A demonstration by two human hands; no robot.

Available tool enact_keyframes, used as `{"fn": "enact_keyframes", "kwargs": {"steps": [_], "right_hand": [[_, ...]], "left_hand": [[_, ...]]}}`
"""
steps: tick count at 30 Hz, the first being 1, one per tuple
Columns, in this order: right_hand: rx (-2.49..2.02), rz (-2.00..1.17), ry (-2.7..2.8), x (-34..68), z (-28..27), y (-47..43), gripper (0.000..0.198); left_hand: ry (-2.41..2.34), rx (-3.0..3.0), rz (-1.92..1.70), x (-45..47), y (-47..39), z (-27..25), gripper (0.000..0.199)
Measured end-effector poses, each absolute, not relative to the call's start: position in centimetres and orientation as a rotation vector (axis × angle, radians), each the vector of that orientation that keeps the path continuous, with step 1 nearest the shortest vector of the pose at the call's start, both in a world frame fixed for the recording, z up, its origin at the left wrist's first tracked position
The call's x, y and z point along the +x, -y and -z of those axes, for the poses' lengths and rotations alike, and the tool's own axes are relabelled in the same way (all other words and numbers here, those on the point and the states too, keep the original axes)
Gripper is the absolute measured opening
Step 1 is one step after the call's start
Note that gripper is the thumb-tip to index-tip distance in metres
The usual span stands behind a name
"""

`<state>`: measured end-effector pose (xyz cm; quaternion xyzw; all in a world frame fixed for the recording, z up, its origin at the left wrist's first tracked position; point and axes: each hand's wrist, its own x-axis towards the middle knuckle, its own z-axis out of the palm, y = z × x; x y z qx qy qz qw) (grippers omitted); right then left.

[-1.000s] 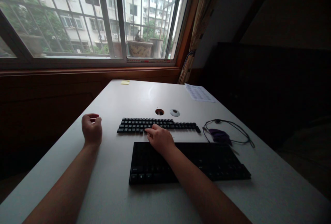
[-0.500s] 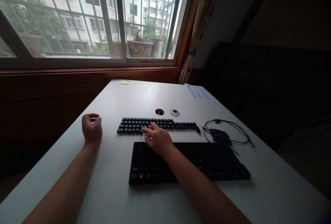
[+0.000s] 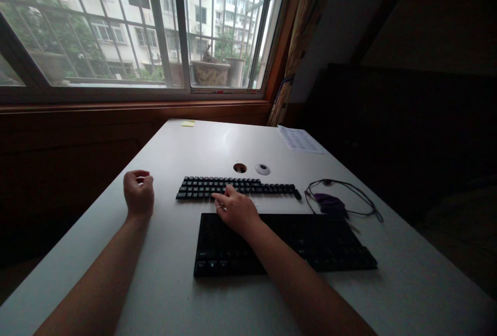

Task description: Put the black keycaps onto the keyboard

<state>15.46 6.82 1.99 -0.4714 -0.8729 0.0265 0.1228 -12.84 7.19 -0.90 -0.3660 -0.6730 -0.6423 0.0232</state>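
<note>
Rows of black keycaps (image 3: 198, 189) lie in a keyboard-like layout on the white table. My right hand (image 3: 236, 212) reaches over the keyboard to their near row. Its index finger is stretched out, the tip at a keycap, and the other fingers are apart and partly bent. Whether the tip presses on the keycap I cannot tell. Under my right forearm lies a black keyboard (image 3: 330, 240), its upper area dark and hard to make out. To the left of the keycaps, my left hand (image 3: 139, 195) rests on the table in a loose fist, with nothing visible in it.
To the right lie a coiled black cable (image 3: 361, 191) and a dark purple cloth-like item (image 3: 330, 204). Beyond the keycaps are a round hole (image 3: 239, 168) and a grey ring (image 3: 262, 169). Printed paper (image 3: 301, 140) and a yellow note (image 3: 188, 123) lie at the far edge.
My right hand has shifted very slightly to the left and toward me along the near keycap row. The left hand stays in its place.
</note>
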Motion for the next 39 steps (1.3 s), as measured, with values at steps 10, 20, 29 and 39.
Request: {"fn": "enact_keyframes", "kwargs": {"steps": [10,20,29,39], "right_hand": [[-1.451,-0.064,2.473,16.1,-2.1,-7.0,0.031],[-1.396,-0.038,2.508,16.0,-1.8,-7.2,0.031],[-1.272,-0.149,2.343,16.2,-1.5,-7.5,0.030],[-0.864,-0.612,2.025,18.4,-6.8,-7.1,0.042]], "left_hand": [[2.091,-1.135,1.974,-12.9,-7.2,1.0,0.011],[2.107,-1.139,1.967,-13.1,-7.3,1.2,0.012],[2.081,-1.141,1.963,-12.9,-7.2,0.9,0.010],[1.961,-1.328,1.901,-11.3,-6.2,0.0,0.009]]}}
